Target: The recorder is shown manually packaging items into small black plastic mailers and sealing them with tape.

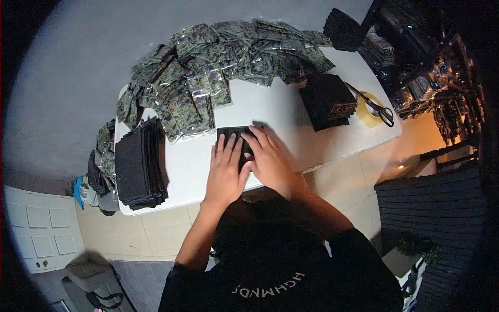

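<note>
Both of my hands rest flat on a small folded black cloth (240, 131) at the near edge of the white table (260, 104). My left hand (227, 166) lies on its left part, fingers stretched out and pointing away from me. My right hand (267, 158) covers its right part, fingers extended, its thumb close to the left hand. Most of the cloth is hidden under my palms. To the left stands a tall stack of folded black cloth (139, 166). Over on the right sits another pile of black cloth pieces (327, 101).
Along the far side lie many clear-bagged camouflage garments (223, 52). Black scissors (382, 112) rest by a roll of yellowish tape (368, 110) at the right end. A loaded rack (416, 83) stands beyond the table. A grey sofa (96, 283) is at lower left.
</note>
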Motion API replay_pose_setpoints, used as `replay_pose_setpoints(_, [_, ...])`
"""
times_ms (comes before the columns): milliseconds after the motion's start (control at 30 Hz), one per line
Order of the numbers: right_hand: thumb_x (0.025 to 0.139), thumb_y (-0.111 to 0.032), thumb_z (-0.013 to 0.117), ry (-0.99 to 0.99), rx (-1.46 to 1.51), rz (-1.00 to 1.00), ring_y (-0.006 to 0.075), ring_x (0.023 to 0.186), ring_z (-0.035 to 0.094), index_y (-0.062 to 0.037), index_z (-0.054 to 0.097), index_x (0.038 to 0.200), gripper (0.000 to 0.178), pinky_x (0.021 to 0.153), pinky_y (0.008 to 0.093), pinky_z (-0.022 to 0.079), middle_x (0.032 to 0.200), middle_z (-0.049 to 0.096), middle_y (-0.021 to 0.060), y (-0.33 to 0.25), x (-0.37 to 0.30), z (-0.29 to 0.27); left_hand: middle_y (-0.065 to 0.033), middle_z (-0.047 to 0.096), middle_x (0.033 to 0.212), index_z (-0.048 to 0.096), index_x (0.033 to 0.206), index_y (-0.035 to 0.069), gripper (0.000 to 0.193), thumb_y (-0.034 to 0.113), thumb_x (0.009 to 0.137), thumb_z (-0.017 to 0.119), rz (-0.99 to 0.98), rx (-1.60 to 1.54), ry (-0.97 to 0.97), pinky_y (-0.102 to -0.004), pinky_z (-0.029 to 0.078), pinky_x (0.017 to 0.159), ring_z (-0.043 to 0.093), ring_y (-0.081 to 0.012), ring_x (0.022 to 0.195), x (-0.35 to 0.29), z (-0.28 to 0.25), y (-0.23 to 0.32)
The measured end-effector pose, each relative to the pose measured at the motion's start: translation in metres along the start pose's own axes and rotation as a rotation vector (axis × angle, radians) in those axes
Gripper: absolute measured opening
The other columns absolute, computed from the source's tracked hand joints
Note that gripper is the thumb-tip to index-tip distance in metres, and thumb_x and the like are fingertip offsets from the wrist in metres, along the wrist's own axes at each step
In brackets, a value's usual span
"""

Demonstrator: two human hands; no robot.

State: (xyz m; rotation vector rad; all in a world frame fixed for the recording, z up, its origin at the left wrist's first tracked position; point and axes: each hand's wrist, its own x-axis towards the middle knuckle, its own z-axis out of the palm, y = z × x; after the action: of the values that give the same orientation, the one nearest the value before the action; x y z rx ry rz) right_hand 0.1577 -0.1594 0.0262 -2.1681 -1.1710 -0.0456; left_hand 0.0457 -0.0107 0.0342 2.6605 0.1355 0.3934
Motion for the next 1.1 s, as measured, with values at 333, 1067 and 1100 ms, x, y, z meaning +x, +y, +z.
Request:
replay_pose_setpoints(333, [0.107,-0.032,0.051,-0.048,-0.286,-0.004,0.0415,0.166,0.027,0.0059,0.039,0.166,0.072,0.136,0.0561,0.017,0.176,0.033,0.0263,0.007,0.003,0.038,-0.0198,0.032,0.179,0.035,0.172,0.004,0.075,0.048,0.112,0.045,-0.048,0.14,-0.063,-0.0693,0.006,0.133,0.023,-0.0434,0.168,0.01,0.022,-0.015])
replay_pose_setpoints(1067, [0.109,-0.043,0.053,-0.053,-0.264,0.047,0.0428,0.165,0.026,0.0029,0.044,0.164,0.072,0.136,0.0572,0.018,0.175,0.033,0.0268,0.005,0.0,0.028,-0.0285,0.05,0.163,0.051,0.157,-0.007,0.074,0.036,0.1,0.069,-0.192,0.074,0.215,-0.0664,0.026,0.128,0.042,-0.0466,0.155,0.012,0.026,-0.018])
replay_pose_setpoints(1100, [0.107,-0.042,0.058,-0.042,-0.237,0.088,0.0457,0.164,0.027,0.0023,0.044,0.163,0.073,0.135,0.0573,0.019,0.174,0.033,0.0291,0.002,0.0,0.025,-0.0285,0.05,0.163,0.051,0.157,-0.007,0.074,0.036,0.1,0.069,-0.184,0.076,0.216,-0.0664,0.026,0.128,0.042,-0.0466,0.155,0.011,0.023,-0.017])
